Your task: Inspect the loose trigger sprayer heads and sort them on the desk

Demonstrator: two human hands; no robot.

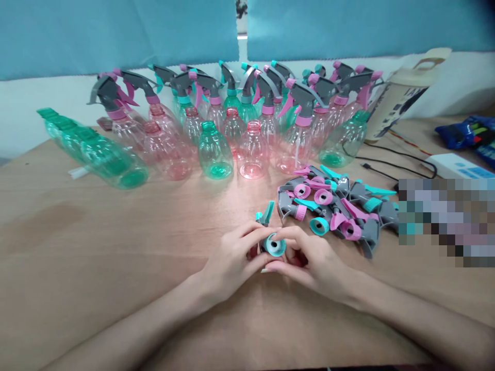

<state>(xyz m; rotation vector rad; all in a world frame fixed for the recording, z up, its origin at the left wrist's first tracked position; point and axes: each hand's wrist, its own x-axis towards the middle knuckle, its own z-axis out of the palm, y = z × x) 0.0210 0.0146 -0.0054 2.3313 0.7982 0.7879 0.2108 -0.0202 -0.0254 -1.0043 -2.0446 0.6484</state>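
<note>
A spray trigger head (pixel 275 249) with a turquoise collar and turquoise lever is held low over the table, its round collar opening facing me. My left hand (pixel 231 260) grips it from the left, fingers and thumb closed around the body. From the right, my right hand (pixel 319 260) pinches at the collar, the index finger on its upper rim. The grey body is mostly hidden behind my fingers. Just beyond my right hand lies a pile of loose pink, turquoise and grey spray heads (pixel 323 197).
Behind my hands stand clear green bottles (pixel 215 154) and pink bottles (pixel 252 154) without heads. Several bottles fitted with spray heads (pixel 303 121) stand further back. More green bottles (pixel 116 162) are at the left. A white tumbler (pixel 400 98), black cable (pixel 402 152) and white box (pixel 460 166) are at the right.
</note>
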